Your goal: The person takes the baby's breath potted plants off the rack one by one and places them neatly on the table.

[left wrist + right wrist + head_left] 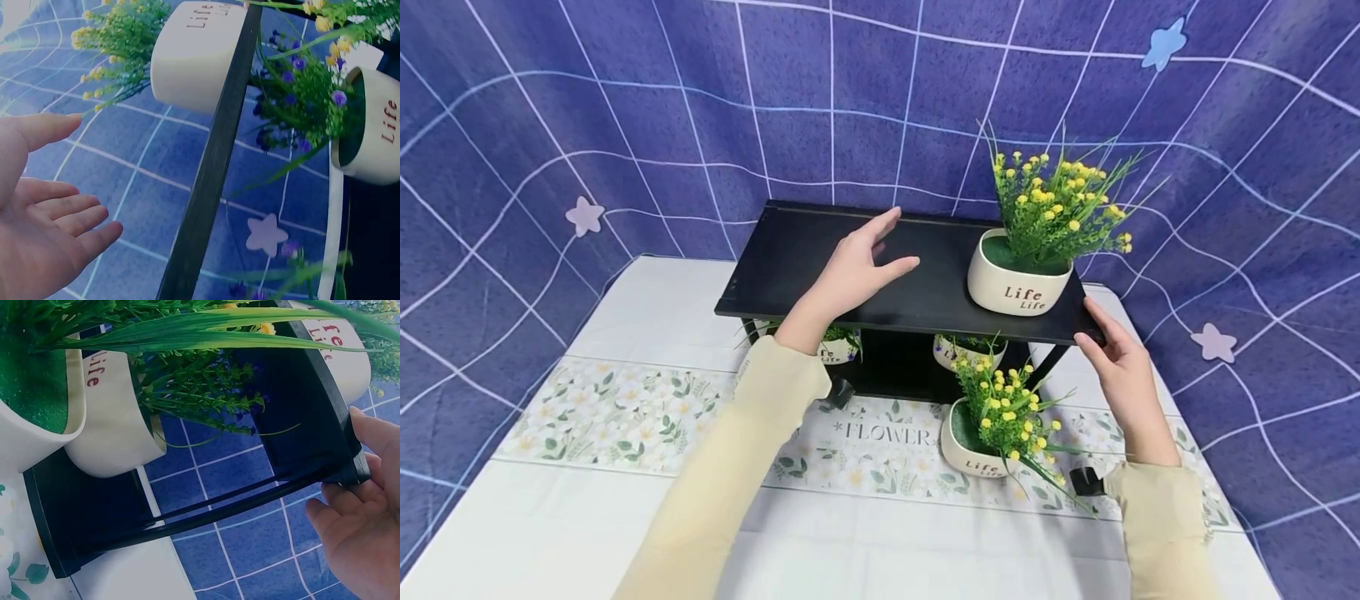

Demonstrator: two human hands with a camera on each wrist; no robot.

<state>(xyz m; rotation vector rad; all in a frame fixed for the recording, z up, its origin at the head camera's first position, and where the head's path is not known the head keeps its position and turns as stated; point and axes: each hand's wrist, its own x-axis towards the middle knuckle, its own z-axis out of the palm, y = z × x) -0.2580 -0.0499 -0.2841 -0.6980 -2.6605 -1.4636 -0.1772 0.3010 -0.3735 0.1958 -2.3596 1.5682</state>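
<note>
A black two-tier shelf point(925, 287) stands on the table, and a cream pot point(1018, 283) with yellow flowers, lettered "Life", sits at the right of its top board. Over the middle of that board is my left hand point(850, 271), fingers and thumb spread apart with nothing between them. My right hand point(1126, 379) grips the board's front right corner. In the right wrist view its thumb point(369, 428) lies on the board's edge and the other fingers bend round beneath the corner. On the table before the shelf stands another cream pot point(973, 450) with yellow flowers.
Two more cream pots stand on the lower tier, one at the left point(840, 348) and one at the right point(951, 354), with small purple flowers. A floral runner point(617, 408) lies across the white tabletop point(572, 517). Behind hangs a blue grid-patterned cloth point(647, 125).
</note>
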